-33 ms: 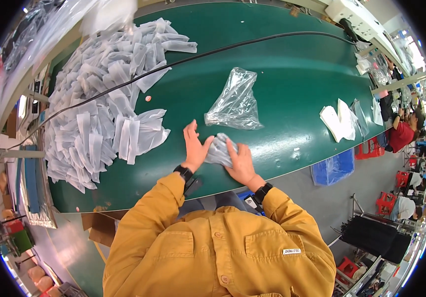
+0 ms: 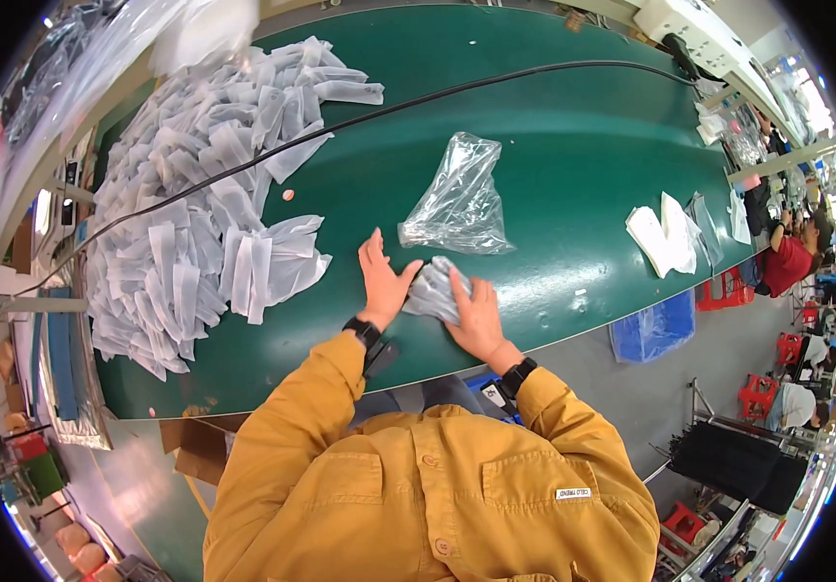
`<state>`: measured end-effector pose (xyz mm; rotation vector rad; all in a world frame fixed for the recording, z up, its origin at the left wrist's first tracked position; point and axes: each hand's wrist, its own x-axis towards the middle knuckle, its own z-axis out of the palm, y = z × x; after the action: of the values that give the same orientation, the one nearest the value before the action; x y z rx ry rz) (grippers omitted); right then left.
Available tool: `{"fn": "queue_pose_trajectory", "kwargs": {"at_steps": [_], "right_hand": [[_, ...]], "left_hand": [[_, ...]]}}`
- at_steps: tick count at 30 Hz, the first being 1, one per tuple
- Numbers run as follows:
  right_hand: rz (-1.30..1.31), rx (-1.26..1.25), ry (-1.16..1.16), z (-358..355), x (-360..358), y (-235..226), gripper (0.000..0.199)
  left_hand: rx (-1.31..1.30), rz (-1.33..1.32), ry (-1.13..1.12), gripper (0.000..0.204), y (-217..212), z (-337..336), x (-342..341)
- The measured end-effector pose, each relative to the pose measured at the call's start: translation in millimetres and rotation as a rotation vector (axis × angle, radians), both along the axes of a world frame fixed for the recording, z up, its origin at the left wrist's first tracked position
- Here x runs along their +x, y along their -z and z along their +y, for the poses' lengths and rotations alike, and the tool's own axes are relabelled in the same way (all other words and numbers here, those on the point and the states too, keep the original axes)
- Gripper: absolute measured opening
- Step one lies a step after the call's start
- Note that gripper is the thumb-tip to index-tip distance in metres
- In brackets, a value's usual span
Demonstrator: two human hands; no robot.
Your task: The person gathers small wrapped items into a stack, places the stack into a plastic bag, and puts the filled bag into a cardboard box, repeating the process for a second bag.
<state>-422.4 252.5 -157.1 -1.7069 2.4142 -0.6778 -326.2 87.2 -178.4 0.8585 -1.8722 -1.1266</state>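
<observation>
A small bundle of frosted plastic sleeves (image 2: 433, 288) lies on the green table near its front edge, between my two hands. My right hand (image 2: 477, 318) grips its right side, the thumb laid over the top. At its left side my left hand (image 2: 385, 286) is open, fingers spread upward and the thumb against the bundle. Just beyond the hands is a crumpled clear plastic bag (image 2: 458, 199). A large heap of similar frosted sleeves (image 2: 175, 194) covers the table's left part, with a small stack (image 2: 277, 262) at its near right edge.
A black cable (image 2: 389, 105) crosses above the table and the heap. White and grey pieces (image 2: 665, 238) lie at the right end. A blue crate (image 2: 653, 330) stands on the floor beyond the front edge. A person in red (image 2: 791, 267) is farther right.
The bundle and my right hand have shifted very slightly; the right fingers sit a little farther right. Otherwise the scene looks the same.
</observation>
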Motion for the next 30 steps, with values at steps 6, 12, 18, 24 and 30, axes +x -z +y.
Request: {"fn": "queue_pose_trajectory", "kwargs": {"at_steps": [6, 12, 18, 24, 30], "right_hand": [[0.112, -0.059, 0.175, -13, -37, -5, 0.092], [-0.314, -0.233, 0.432, -24, -63, 16, 0.088], [-0.618, -0.33, 0.4, -37, -75, 5, 0.086], [-0.092, -0.112, 0.323, -38, -62, -24, 0.087], [0.009, -0.126, 0.043, -20, -32, -45, 0.087]], "left_hand": [[-0.151, -0.23, 0.212, 0.035, 13, -36, -44], [-0.203, -0.131, 0.568, 0.038, -61, -26, -57], [-0.24, -0.113, 0.703, 0.038, -104, -11, -74], [-0.328, 0.032, 0.529, 0.033, -106, -10, -74], [-0.26, -0.278, 0.139, 0.011, -96, -35, -51]]}}
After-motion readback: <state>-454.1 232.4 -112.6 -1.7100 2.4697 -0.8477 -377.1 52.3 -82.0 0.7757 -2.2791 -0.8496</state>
